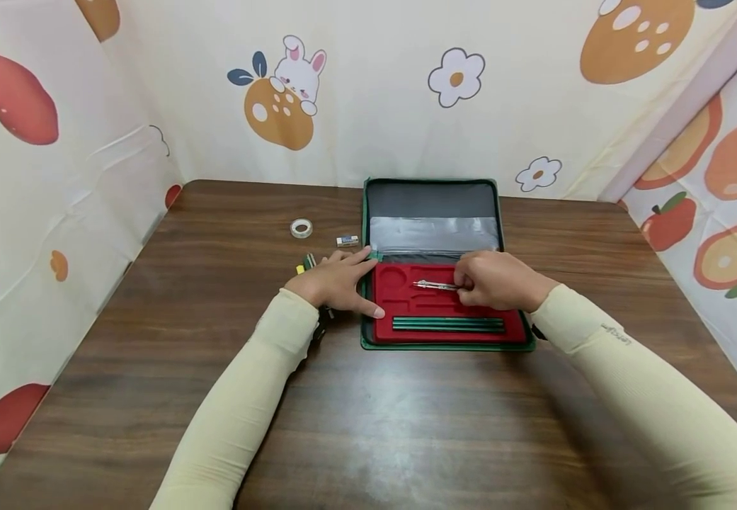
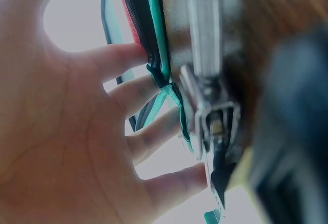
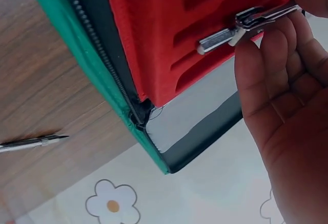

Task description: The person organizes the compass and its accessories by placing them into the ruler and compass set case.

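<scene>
The drawing instrument case (image 1: 447,347), green-edged and zip-rimmed, lies open on the wood-grain table (image 1: 343,439). Beyond its left side, furthest out, sits a roll of tape (image 1: 301,228), with a small green and yellow thing (image 1: 307,264), mostly hidden, a little nearer the person. Just off the case's left edge, beneath the left hand, is a hinged metal instrument (image 2: 206,34) with a ridged handle. The eraser (image 1: 347,241) lies beside the case's far left part. The left hand (image 1: 338,281) spreads across the case's left edge with its fingers extended and grips nothing; its thumb reaches over the red tray (image 1: 382,330). Inside the case, that tray has moulded recesses, and slim dark green pencils (image 1: 447,324) lie side by side along its near part. The case's lid (image 1: 432,197), with a clear pocket, stands open at the far side. Over the middle of the tray, the metal compass (image 1: 432,285) points its tips left, pinched between the thumb and fingers of the right hand (image 1: 495,280); whether it touches the tray cannot be told. Off the case's right side, a slim pointed metal tool (image 3: 33,142) lies on the table.
</scene>
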`<action>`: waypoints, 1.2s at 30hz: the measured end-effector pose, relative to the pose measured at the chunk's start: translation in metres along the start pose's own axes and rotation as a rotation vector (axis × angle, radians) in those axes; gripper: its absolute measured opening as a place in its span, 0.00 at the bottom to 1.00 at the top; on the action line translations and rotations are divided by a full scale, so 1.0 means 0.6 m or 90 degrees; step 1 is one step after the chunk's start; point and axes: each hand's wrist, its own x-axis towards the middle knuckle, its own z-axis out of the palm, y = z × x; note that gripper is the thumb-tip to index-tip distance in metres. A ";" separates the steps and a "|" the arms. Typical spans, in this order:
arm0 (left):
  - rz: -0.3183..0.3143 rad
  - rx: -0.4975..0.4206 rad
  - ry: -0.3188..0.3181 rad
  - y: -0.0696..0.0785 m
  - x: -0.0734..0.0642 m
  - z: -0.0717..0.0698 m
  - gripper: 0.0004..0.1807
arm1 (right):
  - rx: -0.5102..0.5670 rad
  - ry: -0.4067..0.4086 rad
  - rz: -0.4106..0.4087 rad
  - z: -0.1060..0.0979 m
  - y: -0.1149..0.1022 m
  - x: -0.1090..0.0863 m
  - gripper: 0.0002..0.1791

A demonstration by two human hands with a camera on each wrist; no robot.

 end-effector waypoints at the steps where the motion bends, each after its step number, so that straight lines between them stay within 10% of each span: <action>1: 0.000 0.001 0.000 0.001 0.000 0.000 0.57 | -0.002 -0.006 0.000 0.000 -0.001 0.001 0.02; 23: 0.003 -0.006 0.003 -0.001 0.004 0.003 0.57 | 0.116 -0.176 0.019 -0.023 0.016 0.042 0.03; 36: -0.006 -0.005 0.000 -0.001 0.004 -0.001 0.57 | 0.146 -0.176 0.050 -0.020 0.025 0.048 0.08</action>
